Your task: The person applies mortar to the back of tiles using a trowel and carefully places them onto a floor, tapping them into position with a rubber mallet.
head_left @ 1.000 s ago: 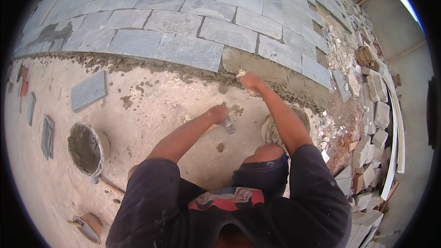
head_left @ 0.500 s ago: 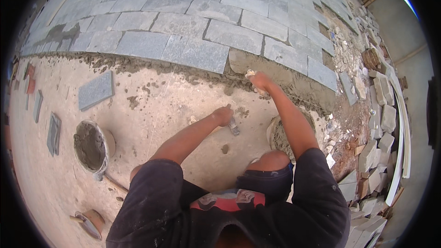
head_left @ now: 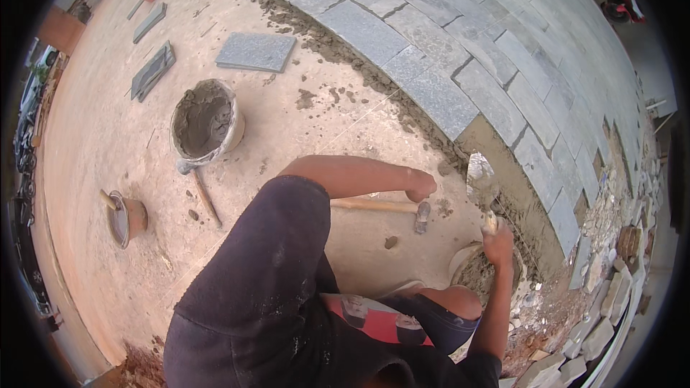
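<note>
My right hand grips the handle of a pointed trowel. Its mortar-smeared blade sits over the near edge of a wet mortar bed, beside the row of grey stone slabs. To its left, my left hand is closed above the floor; whatever may be inside its fingers is hidden. Just below that hand lies a hammer with a wooden handle. A bucket of mortar stands near my right forearm, partly covered by my knee and arm.
A second mortar bucket stands to the left, a wooden handle on the floor beside it. Loose slabs lie farther back, and a small bucket is at far left. Rubble and broken stone line the right. A thin string crosses the floor.
The view has swung left, so everything appears turned and shifted. The trowel blade, indistinct before, now shows plainly ahead of my right hand. My left hand stays near the hammer.
</note>
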Tool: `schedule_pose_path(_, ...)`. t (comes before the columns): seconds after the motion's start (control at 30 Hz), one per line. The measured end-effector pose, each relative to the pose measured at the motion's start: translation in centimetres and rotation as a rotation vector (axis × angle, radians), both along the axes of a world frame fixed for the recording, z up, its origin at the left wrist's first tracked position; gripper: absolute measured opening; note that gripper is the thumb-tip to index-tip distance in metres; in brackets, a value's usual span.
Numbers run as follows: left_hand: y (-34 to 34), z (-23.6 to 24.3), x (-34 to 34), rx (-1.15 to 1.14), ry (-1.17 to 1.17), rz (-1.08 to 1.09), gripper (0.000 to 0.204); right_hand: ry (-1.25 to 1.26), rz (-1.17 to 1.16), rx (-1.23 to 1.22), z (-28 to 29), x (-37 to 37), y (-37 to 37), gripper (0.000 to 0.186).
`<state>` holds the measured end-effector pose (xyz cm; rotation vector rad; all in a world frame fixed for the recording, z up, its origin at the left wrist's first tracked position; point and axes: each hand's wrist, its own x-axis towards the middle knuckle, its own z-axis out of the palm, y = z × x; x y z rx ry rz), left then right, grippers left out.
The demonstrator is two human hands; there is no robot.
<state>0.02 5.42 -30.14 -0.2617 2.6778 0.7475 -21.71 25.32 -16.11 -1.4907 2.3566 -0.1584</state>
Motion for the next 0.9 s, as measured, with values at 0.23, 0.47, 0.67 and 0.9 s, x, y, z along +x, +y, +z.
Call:
schedule_pose_path(0.23,-13.7,6.5,16.8,0.163,0.529,1.043,0.042,0.262,-0.183,-0.302,4.1,2.8,10.9,0.039)
schedule_pose_path(0.47,-29.4,-9.4,41.1,0.440,0.831,2.433,0.046,0.439,-0.641,-0.268,0.9,1.4,18.2,0.054)
schedule_pose_path(0.67,-32.7,-10.3,40.2,0.797,0.965,2.542,0.060,0.558,-0.707,-0.114,-2.5,0.5,19.6,0.054)
schedule_pose_path(0.9,-35.4,-4.4,34.5,0.676,0.135,2.551,0.054,0.648,-0.768,0.017,-2.8,0.3,20.5,0.053)
